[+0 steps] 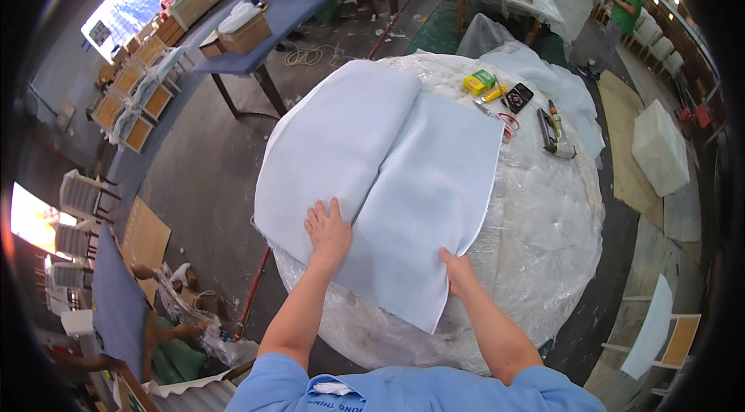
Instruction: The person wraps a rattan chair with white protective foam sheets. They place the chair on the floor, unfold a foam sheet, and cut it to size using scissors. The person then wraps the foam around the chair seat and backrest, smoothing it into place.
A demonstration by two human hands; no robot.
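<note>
Left hand (328,232) flat on the pale blue fabric sheet (384,171), fingers spread, pressing its near edge. Right hand (458,271) at the sheet's lower right border — grip apparently pinching the edge, though hard to tell from here. Sheet draped across the plastic-wrapped table (543,233), a fold running down its middle. Beyond it, yellow box (479,81), scissors (497,115) and black tool (549,133).
</note>
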